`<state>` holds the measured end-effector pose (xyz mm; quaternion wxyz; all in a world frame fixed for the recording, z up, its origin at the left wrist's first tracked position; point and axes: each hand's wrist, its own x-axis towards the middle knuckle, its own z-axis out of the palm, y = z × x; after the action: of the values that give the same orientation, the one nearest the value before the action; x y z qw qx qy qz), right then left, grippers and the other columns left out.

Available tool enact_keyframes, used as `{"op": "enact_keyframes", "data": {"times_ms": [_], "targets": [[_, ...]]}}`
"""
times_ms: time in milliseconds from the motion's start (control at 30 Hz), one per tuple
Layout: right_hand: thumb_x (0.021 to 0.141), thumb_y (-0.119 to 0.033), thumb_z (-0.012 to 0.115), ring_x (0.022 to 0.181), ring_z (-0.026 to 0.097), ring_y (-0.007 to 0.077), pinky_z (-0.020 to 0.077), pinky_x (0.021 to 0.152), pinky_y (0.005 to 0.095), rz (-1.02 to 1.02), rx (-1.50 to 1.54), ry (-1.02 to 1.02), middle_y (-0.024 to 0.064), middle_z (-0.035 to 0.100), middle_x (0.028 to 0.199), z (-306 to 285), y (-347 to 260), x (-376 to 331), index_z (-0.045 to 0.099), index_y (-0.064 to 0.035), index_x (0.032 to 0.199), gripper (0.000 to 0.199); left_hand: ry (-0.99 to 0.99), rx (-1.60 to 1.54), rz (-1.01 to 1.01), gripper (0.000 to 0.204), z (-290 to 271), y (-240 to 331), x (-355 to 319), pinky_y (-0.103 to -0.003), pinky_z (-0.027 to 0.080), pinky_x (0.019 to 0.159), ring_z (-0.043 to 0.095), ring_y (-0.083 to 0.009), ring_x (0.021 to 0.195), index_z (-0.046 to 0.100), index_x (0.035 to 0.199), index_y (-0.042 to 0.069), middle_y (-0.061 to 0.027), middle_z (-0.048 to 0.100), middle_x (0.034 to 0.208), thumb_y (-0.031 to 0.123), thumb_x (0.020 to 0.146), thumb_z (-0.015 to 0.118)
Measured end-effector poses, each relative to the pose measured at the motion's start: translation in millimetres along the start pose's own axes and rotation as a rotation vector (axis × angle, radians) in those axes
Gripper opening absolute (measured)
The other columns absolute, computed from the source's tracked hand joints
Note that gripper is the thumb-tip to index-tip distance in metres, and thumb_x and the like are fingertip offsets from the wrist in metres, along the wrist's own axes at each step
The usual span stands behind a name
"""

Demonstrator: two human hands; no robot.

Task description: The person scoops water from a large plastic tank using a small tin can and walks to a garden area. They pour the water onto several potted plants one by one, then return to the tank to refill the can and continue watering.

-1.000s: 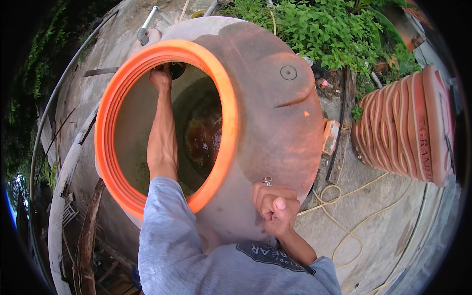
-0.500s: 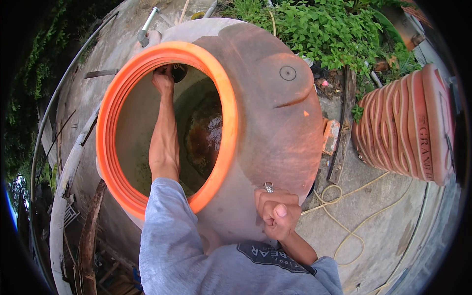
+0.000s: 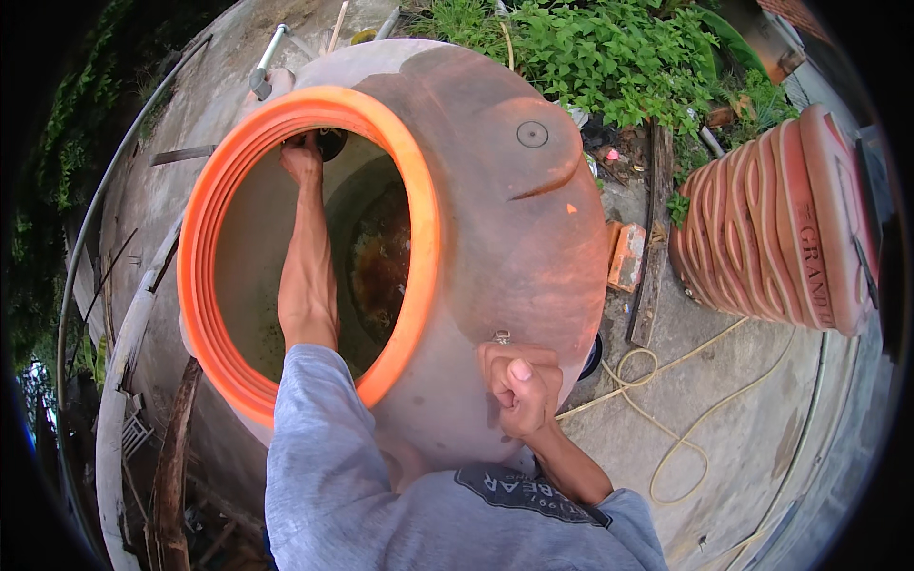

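A large plastic water tank (image 3: pixel 500 238) lies in front of me, its grey-pink shell damp, with a threaded orange rim (image 3: pixel 426 224) around its opening. Through that opening my left arm reaches deep inside. At the far inner wall my left hand (image 3: pixel 302 157) is closed, its fingers curled beside a dark round fitting (image 3: pixel 330 143); what they grip, if anything, is hidden. Murky brown water (image 3: pixel 381 262) pools in the tank below. My right hand (image 3: pixel 520 385), wearing a ring, is a fist against the tank's outer shell, with nothing visible in it.
A ribbed reddish-brown tank (image 3: pixel 762 228) lies at the right. Beside it are a wooden plank (image 3: pixel 653 247), a broken brick (image 3: pixel 626 257) and a looping yellowish hose (image 3: pixel 681 440). A pipe (image 3: pixel 269 59) stands at the back; green plants (image 3: pixel 609 57) grow behind. Weathered poles (image 3: pixel 119 400) line the left.
The whole view has shifted slightly, so the tank appears a little farther left. My left hand stays beside the dark fitting, and my right fist remains against the shell.
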<state>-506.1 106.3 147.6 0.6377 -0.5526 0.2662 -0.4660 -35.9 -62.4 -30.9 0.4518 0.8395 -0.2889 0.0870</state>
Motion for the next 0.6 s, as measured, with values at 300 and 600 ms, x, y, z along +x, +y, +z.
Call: {"op": "enact_keyframes", "data": {"times_ms": [300,600], "targets": [[0.098,-0.020,0.036,0.042,0.027,0.0121,0.0187,0.043,0.0311,-0.052,0.071,-0.045,0.0009,0.029,0.048,-2,-5,-2,0.028,-0.0076,0.051,0.049,0.010,-0.088,-0.081,0.034,-11,1,-5,-0.040,0.054,0.081,0.073,-0.0282,0.085,0.077,0.096,0.002,-0.0160,0.075,0.089,0.032,0.081,0.081],[0.097,-0.020,0.037,0.040,0.028,0.0124,0.0175,0.042,0.0308,-0.065,0.057,-0.069,0.0007,0.030,0.047,2,-8,2,0.027,-0.0079,0.050,0.049,0.012,-0.070,-0.012,0.034,-10,-4,-1,-0.040,0.054,0.080,0.073,-0.0294,0.085,0.077,0.096,0.001,-0.0166,0.075,0.089,0.031,0.081,0.080]]}}
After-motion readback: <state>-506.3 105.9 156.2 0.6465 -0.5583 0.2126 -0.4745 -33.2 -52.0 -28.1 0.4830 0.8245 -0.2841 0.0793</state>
